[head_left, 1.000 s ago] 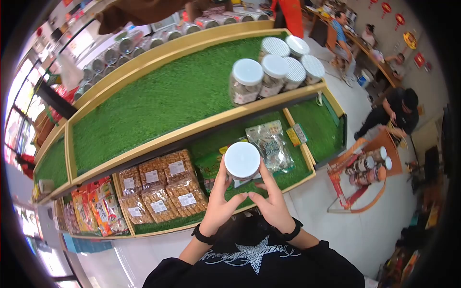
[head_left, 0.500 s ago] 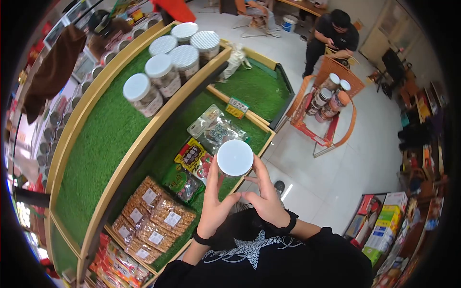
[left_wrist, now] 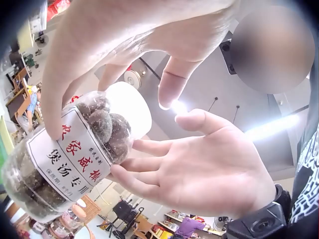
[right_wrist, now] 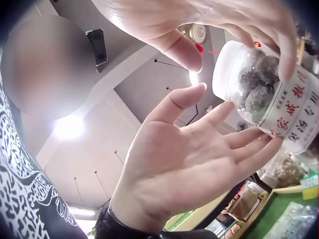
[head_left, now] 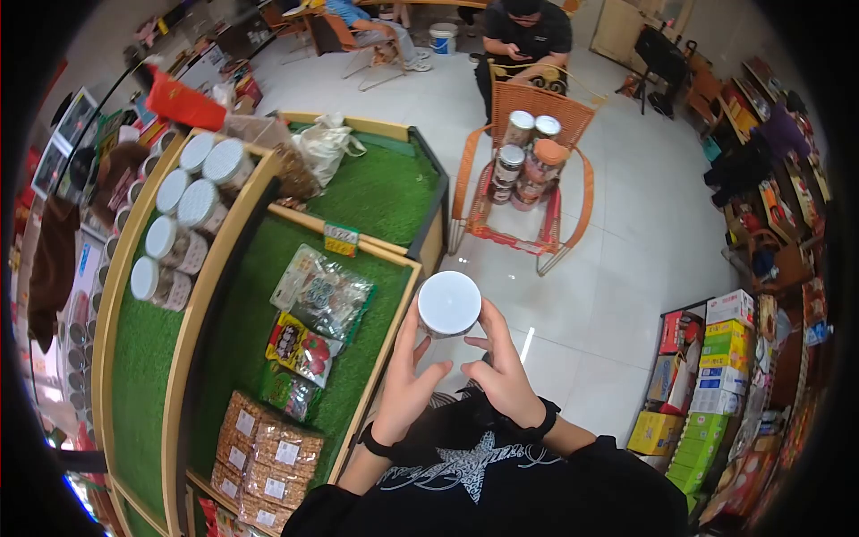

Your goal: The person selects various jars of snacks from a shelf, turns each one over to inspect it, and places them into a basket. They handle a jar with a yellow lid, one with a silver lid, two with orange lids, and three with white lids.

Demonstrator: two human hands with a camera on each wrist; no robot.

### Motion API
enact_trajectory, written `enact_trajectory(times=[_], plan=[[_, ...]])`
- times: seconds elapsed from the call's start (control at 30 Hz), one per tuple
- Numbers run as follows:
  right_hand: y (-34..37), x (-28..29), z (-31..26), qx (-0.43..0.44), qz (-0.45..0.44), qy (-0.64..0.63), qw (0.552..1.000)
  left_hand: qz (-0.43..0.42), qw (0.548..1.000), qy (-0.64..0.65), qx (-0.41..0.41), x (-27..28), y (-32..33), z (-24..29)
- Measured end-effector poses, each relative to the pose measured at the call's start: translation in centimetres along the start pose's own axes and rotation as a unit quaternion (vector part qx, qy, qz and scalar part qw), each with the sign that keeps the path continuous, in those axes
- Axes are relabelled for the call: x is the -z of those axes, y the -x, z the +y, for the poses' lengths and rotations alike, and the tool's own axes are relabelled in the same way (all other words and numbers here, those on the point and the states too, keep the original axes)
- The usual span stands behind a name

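Observation:
A clear jar with a white lid (head_left: pixel 449 302) is held up between both hands in front of the chest. Dark, round, whitish-dusted pieces fill the jar (left_wrist: pixel 103 124), and its white label carries red and black characters. The left hand (head_left: pixel 404 387) presses one side with nearly straight fingers, and the right hand (head_left: pixel 512 380) presses the other side the same way. Both thumbs stand off the jar, pointing at each other. In the right wrist view, the left hand's (right_wrist: pixel 182 162) fingertips touch the jar (right_wrist: pixel 260 84) from below.
At left stands a tiered wooden shelf (head_left: pixel 183 394) with green turf, white-lidded jars (head_left: pixel 201 205) and bagged snacks (head_left: pixel 304 347). Ahead, an orange chair (head_left: pixel 544 103) holds several jars; a person (head_left: pixel 528 40) sits behind it. Stacked boxes (head_left: pixel 722 376) stand at right.
The head view has turned to the right, so the shelf has shifted left and the chair with jars has come in front. Both hands still hold the jar the same way.

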State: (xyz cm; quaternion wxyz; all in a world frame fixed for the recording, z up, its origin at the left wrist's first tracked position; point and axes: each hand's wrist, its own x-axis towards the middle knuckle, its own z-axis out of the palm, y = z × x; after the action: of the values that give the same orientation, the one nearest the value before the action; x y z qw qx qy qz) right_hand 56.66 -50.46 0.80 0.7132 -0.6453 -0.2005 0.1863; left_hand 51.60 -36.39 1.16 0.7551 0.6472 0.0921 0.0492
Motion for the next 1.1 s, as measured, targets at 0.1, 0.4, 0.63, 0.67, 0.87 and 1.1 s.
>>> enact_trajectory(times=[0.1, 0.4, 0.63, 0.67, 0.87, 1.1], plan=[[0.0, 4.4, -0.1, -0.014, 0.025, -0.004, 1.0, -0.02, 1.0, -0.007, 0.009, -4.0, -2.5, -0.4], [1.2, 15.8, -1.5, -0.045, 0.122, 0.003, 0.992, -0.093, 0.995, 0.021, 0.039, -14.3, -8.3, -2.6], [1.4, 19.5, -0.9, -0.063, 0.221, -0.033, 0.973, -0.158, 0.985, -0.003, 0.063, -18.2, -12.1, -4.2], [1.1, 19.9, -0.7, -0.061, 0.229, -0.034, 0.971, -0.172, 0.982, -0.011, 0.072, -18.5, -12.9, -4.3], [-2.8, 22.4, 0.0, -0.058, 0.255, -0.033, 0.965, -0.217, 0.972, 0.027, 0.084, -19.7, -18.3, -4.1], [-11.8, 23.3, -1.2, -0.037, 0.278, -0.027, 0.96, -0.245, 0.967, 0.041, 0.052, -18.6, -27.7, -2.0]])
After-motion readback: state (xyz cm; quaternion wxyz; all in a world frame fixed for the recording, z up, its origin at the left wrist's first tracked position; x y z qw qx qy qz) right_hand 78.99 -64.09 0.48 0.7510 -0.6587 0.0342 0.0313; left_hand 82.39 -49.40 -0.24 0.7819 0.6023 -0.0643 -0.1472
